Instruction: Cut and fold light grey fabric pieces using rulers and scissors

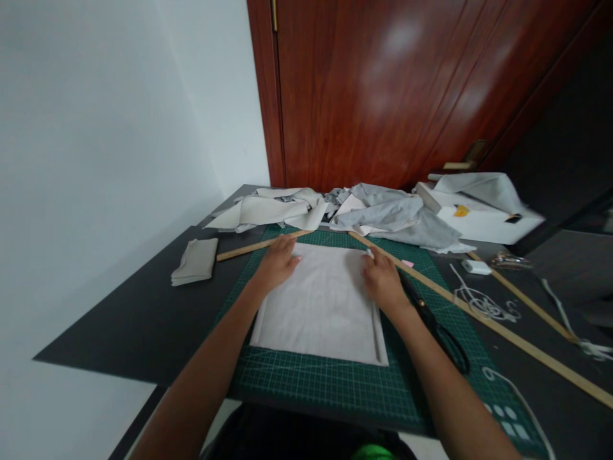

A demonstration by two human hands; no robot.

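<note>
A pale, roughly square piece of fabric (323,300) lies on the green cutting mat (306,386), with narrow folds along its left and right sides. My left hand (280,263) rests at its far left corner, fingers stretched out and lying over the edge. At the far right corner, my right hand (383,278) is closed on the fabric edge, fingers bent; a small whitish bit shows at its fingertips, too blurred to name. Black-handled scissors (438,326) lie just right of the fabric, partly under my right forearm.
Fabric scraps (378,211) are heaped along the back, beside a white box (479,214). Wooden rulers (507,338) cross the right side, near a coil of white cord (486,305) and a white block (476,266). Folded cloth (195,260) sits on the left.
</note>
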